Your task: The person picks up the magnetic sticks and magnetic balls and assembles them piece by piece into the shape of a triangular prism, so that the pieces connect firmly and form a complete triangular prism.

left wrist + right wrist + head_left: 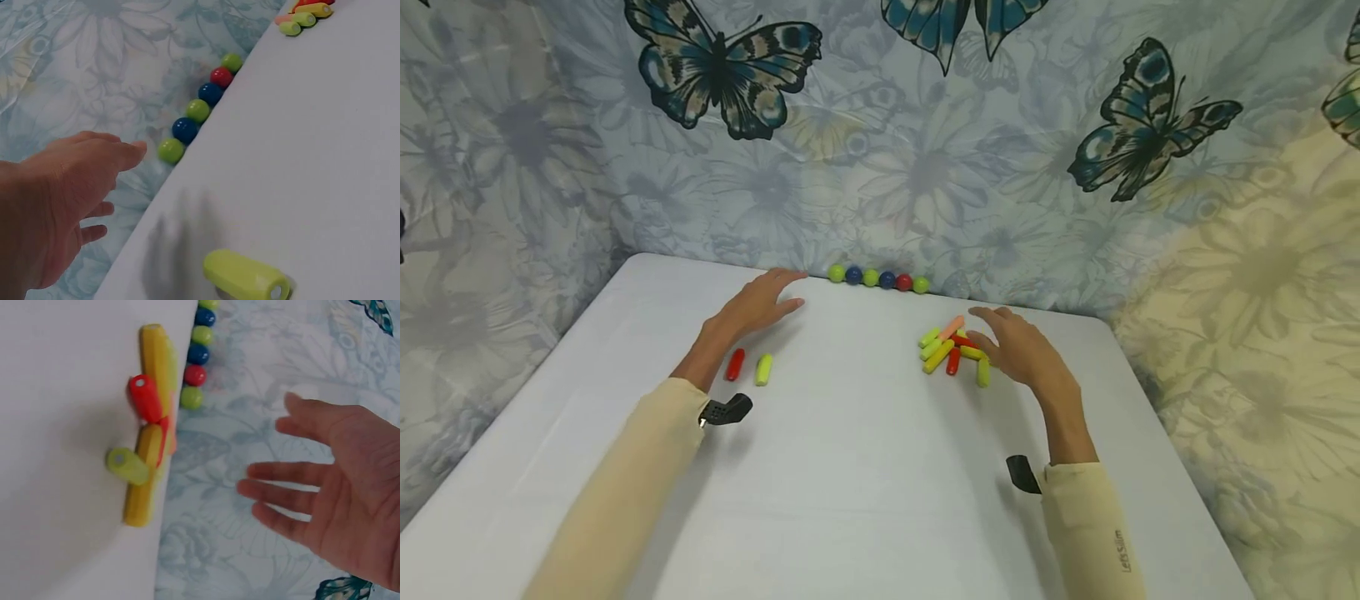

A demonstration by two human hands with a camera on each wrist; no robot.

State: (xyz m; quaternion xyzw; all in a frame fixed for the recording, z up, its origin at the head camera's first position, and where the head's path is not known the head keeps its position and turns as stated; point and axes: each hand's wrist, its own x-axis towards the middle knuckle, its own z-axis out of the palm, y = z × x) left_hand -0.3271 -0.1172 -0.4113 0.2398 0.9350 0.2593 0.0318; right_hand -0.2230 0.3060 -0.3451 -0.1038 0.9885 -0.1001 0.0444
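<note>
My left hand (758, 302) hovers over the back left of the table, fingers spread and nothing in them. Below it lie a red rod (734, 365) and a yellow-green rod (763, 369); a silvery dot marks the latter's end in the left wrist view. Beside the pile of short plastic rods (938, 356) is my right hand (1018, 346), its fingers relaxed and apart, the palm bare in the right wrist view. Yellow, yellow-green, red and pink rods make up this pile, some lying across others. In the head view the right thumb tip overlaps the pile's right side.
Several green, blue and red balls (887, 280) form a row along the back edge of the white table (842, 467). Behind it hangs a butterfly-patterned cloth (925, 167). Each wrist carries a black device, such as the left strap mount (727, 409).
</note>
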